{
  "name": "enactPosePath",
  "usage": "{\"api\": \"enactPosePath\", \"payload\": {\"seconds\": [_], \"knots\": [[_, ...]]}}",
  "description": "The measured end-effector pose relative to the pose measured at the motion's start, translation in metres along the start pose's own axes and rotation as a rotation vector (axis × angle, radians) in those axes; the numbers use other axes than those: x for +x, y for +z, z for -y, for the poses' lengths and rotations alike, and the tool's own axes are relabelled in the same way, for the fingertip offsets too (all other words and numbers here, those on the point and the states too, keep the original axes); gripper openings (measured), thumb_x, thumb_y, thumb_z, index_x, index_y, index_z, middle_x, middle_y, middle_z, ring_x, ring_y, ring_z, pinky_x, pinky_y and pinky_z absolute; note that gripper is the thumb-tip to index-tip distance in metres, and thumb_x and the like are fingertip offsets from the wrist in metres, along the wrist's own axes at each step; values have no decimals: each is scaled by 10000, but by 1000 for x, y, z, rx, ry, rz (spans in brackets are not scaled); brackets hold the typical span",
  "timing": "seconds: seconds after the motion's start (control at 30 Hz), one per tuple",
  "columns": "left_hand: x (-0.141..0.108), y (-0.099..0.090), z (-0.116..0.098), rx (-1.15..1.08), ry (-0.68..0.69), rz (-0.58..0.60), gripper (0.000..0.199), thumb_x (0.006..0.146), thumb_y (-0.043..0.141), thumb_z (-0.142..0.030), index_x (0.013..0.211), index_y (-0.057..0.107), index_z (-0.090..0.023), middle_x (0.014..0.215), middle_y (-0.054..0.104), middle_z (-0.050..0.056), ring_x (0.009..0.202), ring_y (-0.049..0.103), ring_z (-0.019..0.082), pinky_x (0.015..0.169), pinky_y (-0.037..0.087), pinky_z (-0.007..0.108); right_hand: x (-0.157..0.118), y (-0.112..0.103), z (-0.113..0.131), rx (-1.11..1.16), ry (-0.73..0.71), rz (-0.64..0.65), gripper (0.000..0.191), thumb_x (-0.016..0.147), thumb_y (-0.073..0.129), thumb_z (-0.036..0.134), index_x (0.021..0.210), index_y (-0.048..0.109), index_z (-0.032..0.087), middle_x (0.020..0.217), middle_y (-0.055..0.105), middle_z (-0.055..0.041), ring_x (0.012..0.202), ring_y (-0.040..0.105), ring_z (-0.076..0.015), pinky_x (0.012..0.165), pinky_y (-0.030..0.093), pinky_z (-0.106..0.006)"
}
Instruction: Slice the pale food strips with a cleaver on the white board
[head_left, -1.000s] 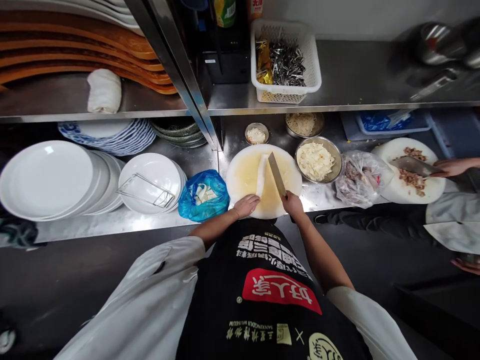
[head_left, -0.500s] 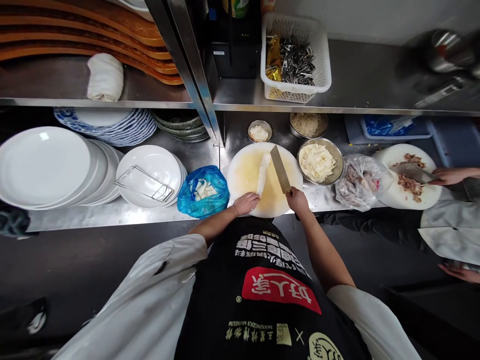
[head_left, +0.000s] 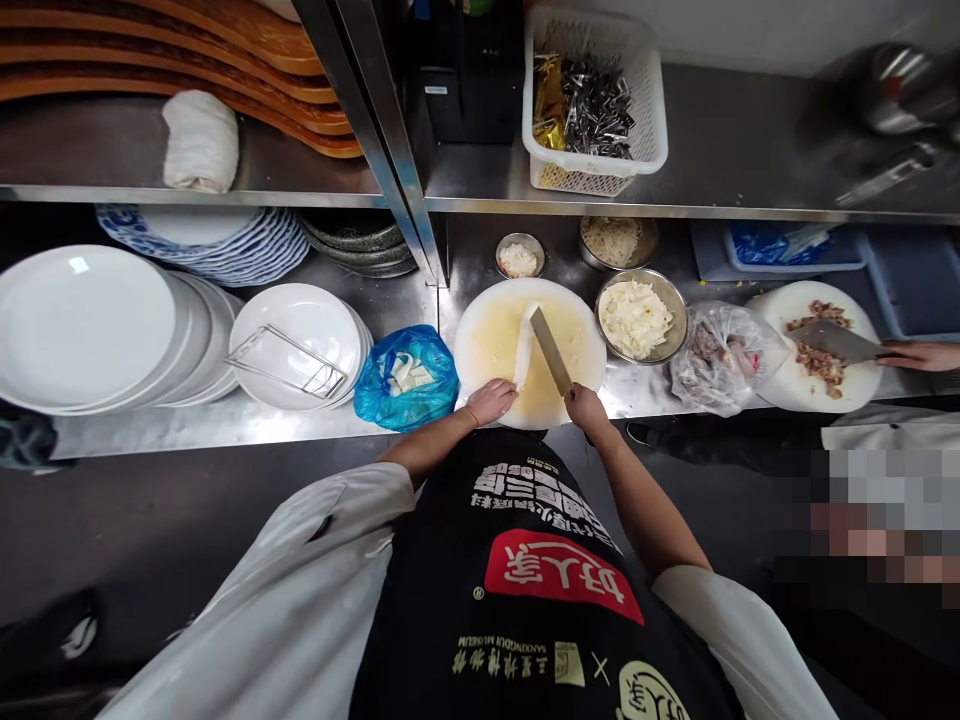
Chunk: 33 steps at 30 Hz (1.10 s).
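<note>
A long white strip of food (head_left: 524, 355) lies lengthwise on a round, yellow-stained cutting board (head_left: 480, 325); its exact kind I cannot make out. My left hand (head_left: 493, 402) grips the strip's near end, fingers closed over it. My right hand (head_left: 586, 409) is wrapped around the handle of a cleaver (head_left: 550, 350). The blade slants away to the left, its far tip at the strip's far end. Right of the board stands a steel bowl (head_left: 679, 330) of pale sliced pieces. To the left sits a blue plastic bag (head_left: 375, 385) with white pieces inside.
Stacked white plates (head_left: 82, 330) and a wire rack (head_left: 289, 365) are at left. Behind the board are small bowls (head_left: 520, 257). A clear bag of meat (head_left: 716, 360) lies at right, beside a co-worker's hand (head_left: 919, 354) chopping on another board (head_left: 847, 395). A shelf edge (head_left: 675, 212) runs above.
The cleaver has shifted left, bringing its tip to the strip's far end. My right hand moved slightly left with it. The left hand stays at the near end.
</note>
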<state>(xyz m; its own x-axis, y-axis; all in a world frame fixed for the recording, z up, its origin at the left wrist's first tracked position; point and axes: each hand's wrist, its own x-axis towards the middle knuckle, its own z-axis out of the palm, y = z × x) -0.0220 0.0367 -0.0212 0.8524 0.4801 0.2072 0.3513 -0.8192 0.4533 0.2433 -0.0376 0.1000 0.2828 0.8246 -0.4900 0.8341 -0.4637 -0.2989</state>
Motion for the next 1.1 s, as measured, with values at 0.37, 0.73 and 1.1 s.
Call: {"api": "enactPosePath", "payload": {"seconds": [0.37, 0.73, 1.1], "knots": [[-1, 4, 1, -12, -5, -13, 217, 956, 520, -144, 1032, 718, -190, 1103, 678, 85, 1056, 592, 201, 997, 485, 392, -30, 8, -2, -35, 24, 75, 235, 970, 468, 259, 971, 674, 146, 895, 721, -141, 802, 648, -220, 640, 344, -258], [-4, 13, 5, -20, -10, -73, 207, 922, 531, -135, 903, 726, -202, 1037, 681, 72, 982, 589, 202, 952, 481, 386, -61, 18, -18, -13, -25, 102, 232, 960, 490, 293, 951, 681, 161, 904, 733, -134, 837, 666, -241, 651, 357, -256], [-6, 14, 6, -35, -15, -69, 210, 915, 526, -136, 924, 727, -197, 1049, 681, 83, 1007, 594, 210, 948, 482, 398, -95, 36, -25, -17, -47, 74, 281, 999, 455, 345, 1040, 670, 167, 901, 728, -112, 837, 674, -238, 683, 384, -260]]}}
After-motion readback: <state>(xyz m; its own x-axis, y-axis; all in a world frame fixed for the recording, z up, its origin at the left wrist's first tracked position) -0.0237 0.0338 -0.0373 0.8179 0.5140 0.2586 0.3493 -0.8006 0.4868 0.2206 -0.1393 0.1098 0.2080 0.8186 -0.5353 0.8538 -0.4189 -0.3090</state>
